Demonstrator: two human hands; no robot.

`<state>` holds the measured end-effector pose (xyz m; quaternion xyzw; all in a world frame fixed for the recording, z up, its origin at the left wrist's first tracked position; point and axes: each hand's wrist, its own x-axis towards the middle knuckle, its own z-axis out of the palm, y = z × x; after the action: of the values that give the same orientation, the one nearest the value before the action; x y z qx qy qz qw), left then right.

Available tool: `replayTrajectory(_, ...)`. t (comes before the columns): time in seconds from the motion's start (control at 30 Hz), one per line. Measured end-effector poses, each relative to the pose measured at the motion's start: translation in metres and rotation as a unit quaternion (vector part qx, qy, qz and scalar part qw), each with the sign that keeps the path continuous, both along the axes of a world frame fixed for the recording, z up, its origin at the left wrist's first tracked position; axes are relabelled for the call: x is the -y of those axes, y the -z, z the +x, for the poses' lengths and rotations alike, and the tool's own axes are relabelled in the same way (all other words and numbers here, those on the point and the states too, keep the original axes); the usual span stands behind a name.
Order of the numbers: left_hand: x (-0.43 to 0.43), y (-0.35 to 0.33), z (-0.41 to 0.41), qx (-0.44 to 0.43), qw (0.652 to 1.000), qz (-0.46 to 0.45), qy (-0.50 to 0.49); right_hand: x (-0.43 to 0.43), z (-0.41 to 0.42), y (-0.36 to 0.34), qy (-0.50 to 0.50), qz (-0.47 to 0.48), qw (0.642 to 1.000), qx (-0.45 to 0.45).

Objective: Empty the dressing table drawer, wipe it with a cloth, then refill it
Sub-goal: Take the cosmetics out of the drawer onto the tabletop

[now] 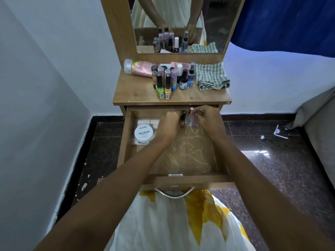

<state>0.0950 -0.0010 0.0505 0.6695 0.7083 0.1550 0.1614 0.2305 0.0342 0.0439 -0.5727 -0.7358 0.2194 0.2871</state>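
The wooden drawer [126, 142] of the dressing table is pulled out, its scratched floor mostly bare. Both my hands reach into its back part. My left hand [167, 128] is closed around a dark, black-capped bottle [183, 117]. My right hand [208, 117] pinches the pink cap of a small clear glass bottle [189, 121]. At the drawer's back left lies a round white nail polish remover tub [144, 133] on a clear box of white pads [145, 122]. A green checked cloth [211, 76] lies folded on the tabletop's right side.
On the tabletop [134, 91] stands a cluster of nail polish bottles [165, 82], with a pink tube [139, 67] lying behind them. The mirror [181, 24] rises at the back. A wall is on the left; a bed edge [319, 124] is on the right.
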Motion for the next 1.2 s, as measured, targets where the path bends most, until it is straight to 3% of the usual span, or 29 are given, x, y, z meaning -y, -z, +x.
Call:
replayTrajectory(0.3, -0.016, 0.028, 0.003, 0.004, 0.999, -0.006, 0.031, -0.001, -0.004, 0.022, 0.005, 0.148, 0.982, 0.118)
replayTrajectory(0.5, -0.022, 0.030, 0.004, 0.068, 0.997, 0.024, 0.021, -0.004, -0.011, 0.030, 0.043, 0.176, 0.967, 0.179)
replayTrajectory(1.07, -0.020, 0.031, 0.001, 0.163, 0.985, 0.052, -0.014, 0.001, -0.010, 0.007, 0.006, 0.087, 0.995, 0.041)
replayTrajectory(1.2, -0.016, 0.023, 0.001, 0.151, 0.987, 0.050, -0.022, 0.000, -0.009, 0.006, 0.004, 0.075, 0.994, 0.078)
